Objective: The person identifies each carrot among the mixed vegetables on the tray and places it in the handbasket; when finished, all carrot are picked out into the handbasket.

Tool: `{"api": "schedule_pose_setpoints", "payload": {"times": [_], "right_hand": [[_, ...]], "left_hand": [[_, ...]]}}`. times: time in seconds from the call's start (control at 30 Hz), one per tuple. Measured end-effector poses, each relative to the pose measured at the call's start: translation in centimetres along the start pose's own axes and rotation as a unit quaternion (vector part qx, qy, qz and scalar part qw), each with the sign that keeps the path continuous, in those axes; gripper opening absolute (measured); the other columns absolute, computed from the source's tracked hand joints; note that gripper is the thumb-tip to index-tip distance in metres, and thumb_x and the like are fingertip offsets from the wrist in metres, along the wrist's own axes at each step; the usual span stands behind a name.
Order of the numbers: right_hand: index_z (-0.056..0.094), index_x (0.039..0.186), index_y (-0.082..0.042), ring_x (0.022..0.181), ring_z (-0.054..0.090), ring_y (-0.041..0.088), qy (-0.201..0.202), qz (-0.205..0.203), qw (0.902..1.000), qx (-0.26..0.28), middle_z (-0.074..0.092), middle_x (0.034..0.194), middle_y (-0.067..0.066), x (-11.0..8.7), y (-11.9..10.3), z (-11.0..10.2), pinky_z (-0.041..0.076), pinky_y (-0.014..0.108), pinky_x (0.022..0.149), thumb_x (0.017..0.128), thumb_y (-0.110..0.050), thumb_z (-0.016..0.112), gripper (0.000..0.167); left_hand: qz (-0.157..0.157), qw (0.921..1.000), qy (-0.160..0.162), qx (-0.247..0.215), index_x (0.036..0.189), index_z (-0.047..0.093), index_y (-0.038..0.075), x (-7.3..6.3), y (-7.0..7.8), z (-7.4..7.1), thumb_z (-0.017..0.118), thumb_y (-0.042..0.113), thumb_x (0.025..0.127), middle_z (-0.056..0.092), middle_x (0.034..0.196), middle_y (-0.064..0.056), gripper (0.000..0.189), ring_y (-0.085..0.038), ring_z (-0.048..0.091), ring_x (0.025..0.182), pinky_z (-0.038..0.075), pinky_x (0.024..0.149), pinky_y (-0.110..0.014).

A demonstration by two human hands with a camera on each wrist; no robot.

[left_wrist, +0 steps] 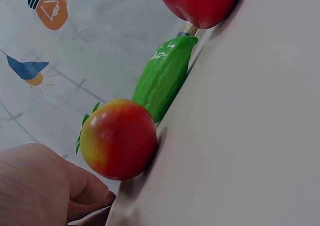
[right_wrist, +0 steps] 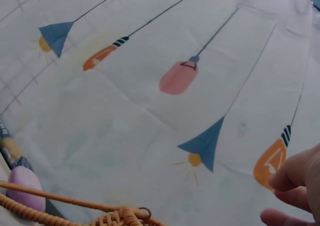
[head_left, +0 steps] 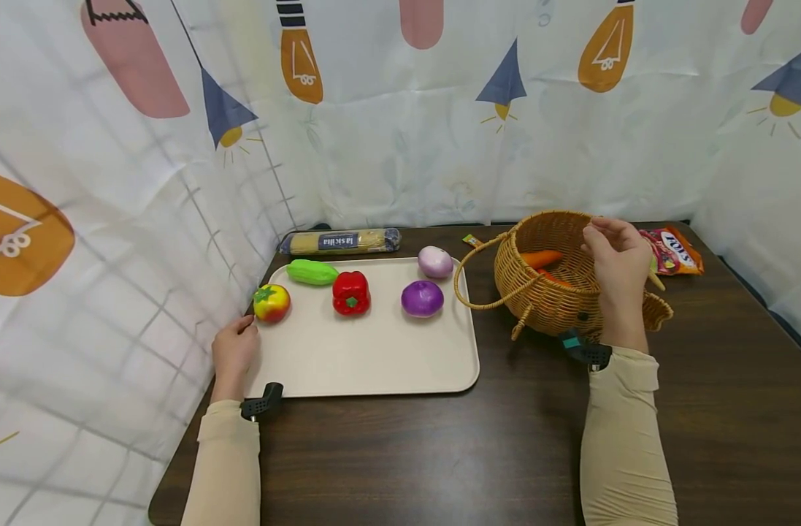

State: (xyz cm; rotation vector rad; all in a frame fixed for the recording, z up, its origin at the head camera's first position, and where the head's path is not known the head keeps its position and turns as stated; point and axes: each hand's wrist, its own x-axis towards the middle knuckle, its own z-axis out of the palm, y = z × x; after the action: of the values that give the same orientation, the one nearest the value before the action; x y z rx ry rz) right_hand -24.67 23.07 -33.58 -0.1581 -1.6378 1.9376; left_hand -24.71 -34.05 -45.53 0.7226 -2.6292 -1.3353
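My left hand [head_left: 234, 356] holds the left rim of a cream tray [head_left: 347, 365], its fingertips at the edge beside a red-and-yellow fruit with green leaves [head_left: 271, 303]. Also on the tray are a green ridged vegetable [head_left: 312, 272], a red bell pepper [head_left: 351, 294], a glossy purple round vegetable [head_left: 422, 299] and a pale purple onion-like one [head_left: 435, 262]. Over the right side of a wicker basket [head_left: 551, 310] hovers my right hand [head_left: 618, 267], fingers loosely bent and apart, with nothing visible between them. Orange carrot-like pieces [head_left: 541, 258] lie inside the basket, partly hidden.
A pack of spaghetti [head_left: 341, 240] lies behind the tray. A small yellow wrapped item [head_left: 472, 240] sits near the basket handle [head_left: 462, 292]. Right of the basket is a red snack bag [head_left: 672, 250]. A printed curtain [head_left: 407, 161] hangs along the table's back and left.
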Motion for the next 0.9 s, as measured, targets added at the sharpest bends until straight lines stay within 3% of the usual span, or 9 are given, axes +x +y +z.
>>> {"api": "schedule_pose_setpoints", "payload": {"times": [0.23, 0.53, 0.9], "right_hand": [[0.069, 0.107, -0.003, 0.086, 0.06, 0.014, -0.061, -0.024, 0.997, -0.04, 0.064, 0.095, 0.0, -1.3, 0.1, 2.1, 0.052, 0.019, 0.075, 0.09, -0.012, 0.069, 0.019], [0.067, 0.112, 0.0, 0.092, 0.061, 0.013, -0.128, -0.052, 0.9836, -0.115, 0.066, 0.103, 0.0, -3.1, 0.7, 5.6, 0.049, 0.023, 0.079, 0.094, -0.018, 0.065, 0.026], [0.067, 0.114, -0.005, 0.093, 0.061, 0.011, -0.199, -0.065, 0.9584, -0.194, 0.066, 0.109, 0.008, -4.9, 0.7, 7.8, 0.048, 0.026, 0.081, 0.095, -0.024, 0.063, 0.027]], "left_hand": [[-0.003, 1.0, -0.002, 0.0, 0.146, 0.046, 0.008, 0.0, 0.2, 0.0, 0.037, 0.027, 0.101, 0.039, 0.152, -0.016, 0.05, -0.037, 0.03, 0.142, 0.027, 0.113, -0.053], [-0.002, 1.0, 0.004, -0.001, 0.145, 0.046, 0.007, 0.0, 0.2, -0.1, 0.037, 0.027, 0.101, 0.041, 0.151, -0.016, 0.05, -0.037, 0.031, 0.142, 0.028, 0.113, -0.053], [0.022, 0.9997, -0.002, 0.013, 0.147, 0.041, 0.002, -0.6, 0.9, -0.1, 0.041, 0.021, 0.1, 0.046, 0.147, -0.018, 0.051, -0.036, 0.042, 0.133, 0.036, 0.108, -0.049]]}}
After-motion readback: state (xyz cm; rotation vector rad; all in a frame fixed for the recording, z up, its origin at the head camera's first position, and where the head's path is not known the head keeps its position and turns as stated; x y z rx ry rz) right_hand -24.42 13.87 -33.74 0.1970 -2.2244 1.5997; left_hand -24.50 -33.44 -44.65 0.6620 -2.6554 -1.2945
